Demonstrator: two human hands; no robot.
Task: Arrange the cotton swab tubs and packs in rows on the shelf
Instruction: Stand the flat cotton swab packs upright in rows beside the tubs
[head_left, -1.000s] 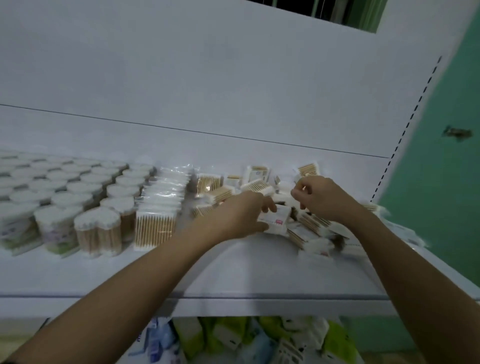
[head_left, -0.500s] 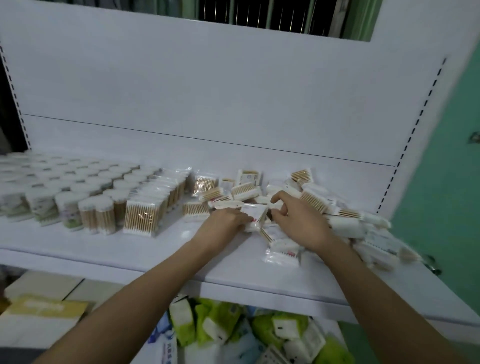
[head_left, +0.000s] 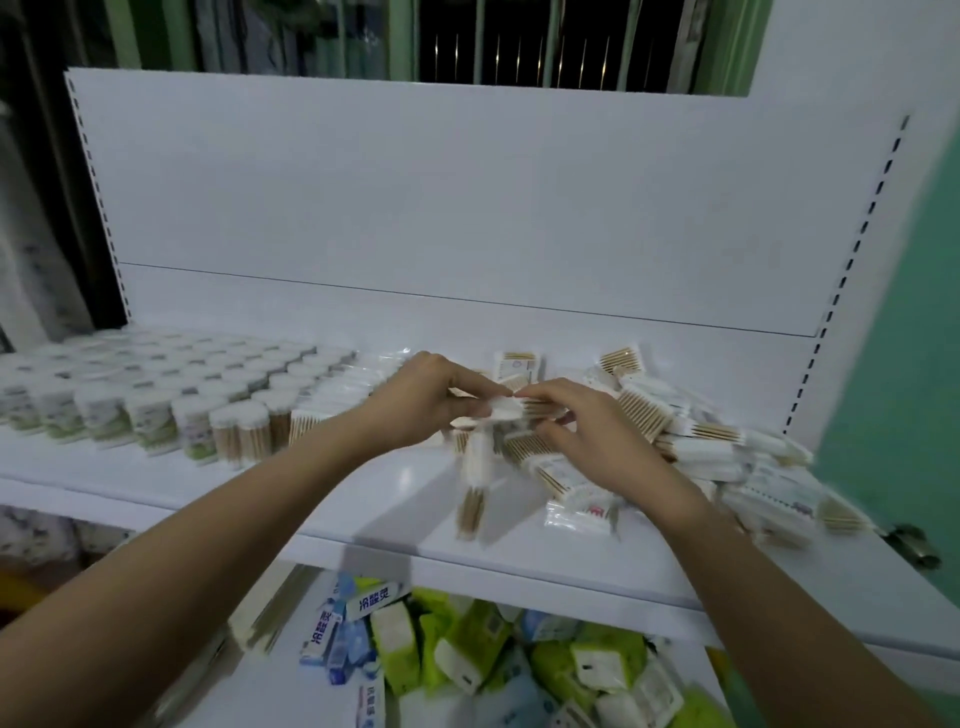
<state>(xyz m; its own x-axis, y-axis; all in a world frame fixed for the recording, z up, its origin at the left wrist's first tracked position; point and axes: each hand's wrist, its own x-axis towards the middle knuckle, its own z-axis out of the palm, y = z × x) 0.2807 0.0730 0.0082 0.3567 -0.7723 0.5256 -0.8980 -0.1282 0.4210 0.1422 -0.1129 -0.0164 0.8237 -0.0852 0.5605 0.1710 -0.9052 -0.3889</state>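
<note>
Both hands meet over the white metal shelf (head_left: 363, 499), pinching one small clear-wrapped pack of wooden cotton swabs (head_left: 506, 410) between them: the left hand (head_left: 415, 402) grips its near end, the right hand (head_left: 576, 421) holds the far end with curled fingertips. Another blurred pack (head_left: 475, 478) hangs or tumbles just below (motion blur hides which). To the left stand tidy rows of round clear swab tubs (head_left: 156, 395); to the right sprawls the loose heap of unsorted packs (head_left: 727, 452). The likely risk is that slippery wrap lets a pack slide off the shelf's front edge onto the green and blue packets below (head_left: 467, 649)
</note>
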